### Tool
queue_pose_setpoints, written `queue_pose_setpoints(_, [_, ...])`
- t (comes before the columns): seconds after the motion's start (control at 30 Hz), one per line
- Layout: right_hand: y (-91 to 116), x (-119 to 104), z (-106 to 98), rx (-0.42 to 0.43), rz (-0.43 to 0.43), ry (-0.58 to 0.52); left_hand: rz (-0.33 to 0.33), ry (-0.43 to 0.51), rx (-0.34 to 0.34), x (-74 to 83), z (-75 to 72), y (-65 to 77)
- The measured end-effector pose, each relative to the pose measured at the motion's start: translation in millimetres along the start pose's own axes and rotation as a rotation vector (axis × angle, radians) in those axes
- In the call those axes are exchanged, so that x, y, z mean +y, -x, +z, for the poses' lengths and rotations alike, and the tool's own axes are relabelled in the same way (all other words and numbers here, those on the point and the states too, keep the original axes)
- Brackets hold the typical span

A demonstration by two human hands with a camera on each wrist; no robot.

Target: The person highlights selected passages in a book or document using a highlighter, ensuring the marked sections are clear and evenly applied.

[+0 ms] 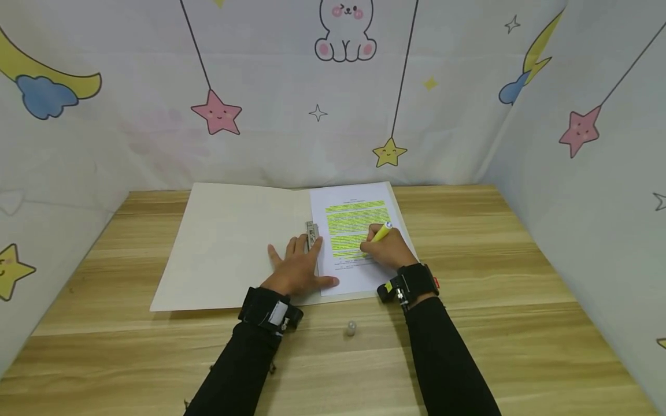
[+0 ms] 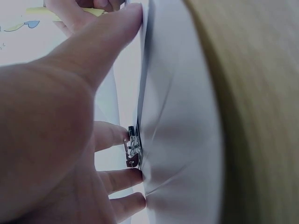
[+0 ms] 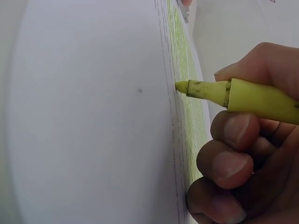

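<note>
A yellow highlighter (image 1: pixel 382 232) is pinched in my right hand (image 1: pixel 391 249), its tip against the printed lines in the right wrist view. The printed sheet (image 1: pixel 348 283) lies in an open cream folder (image 1: pixel 224 242); most of its text is marked yellow, while the lowest lines are plain. With fingers spread, my left hand (image 1: pixel 298 271) rests across the folder's fold, thumb on the sheet's lower left edge. Its fingers straddle a metal clip (image 2: pixel 132 151) at the sheet's left side. The hand partly covers that clip in the head view.
A small whitish round object (image 1: pixel 351 328) lies on the wooden table (image 1: pixel 468 346) in front of the folder, between the forearms. Patterned white cloth walls (image 1: pixel 270 144) enclose the table at the back and sides. Black bands with cameras are strapped to both wrists.
</note>
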State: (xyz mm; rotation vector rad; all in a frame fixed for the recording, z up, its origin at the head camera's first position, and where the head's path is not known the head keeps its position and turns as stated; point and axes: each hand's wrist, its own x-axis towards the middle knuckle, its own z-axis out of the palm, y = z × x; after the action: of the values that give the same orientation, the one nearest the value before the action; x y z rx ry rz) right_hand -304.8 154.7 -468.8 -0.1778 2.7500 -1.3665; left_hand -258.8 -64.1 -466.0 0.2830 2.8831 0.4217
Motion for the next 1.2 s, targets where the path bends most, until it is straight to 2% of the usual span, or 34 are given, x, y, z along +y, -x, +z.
queue_pose_setpoints(0.43, [-0.2, 1.4, -2.3, 0.004, -0.011, 0.02, -0.004, -0.002, -0.005, -0.3, -0.6, 1.3])
queue_pose_setpoints(1.2, [-0.4, 5.9, -7.5, -0.029, 0.037, 0.019, -0.011, -0.008, -0.017, 1.6, -1.0, 1.5])
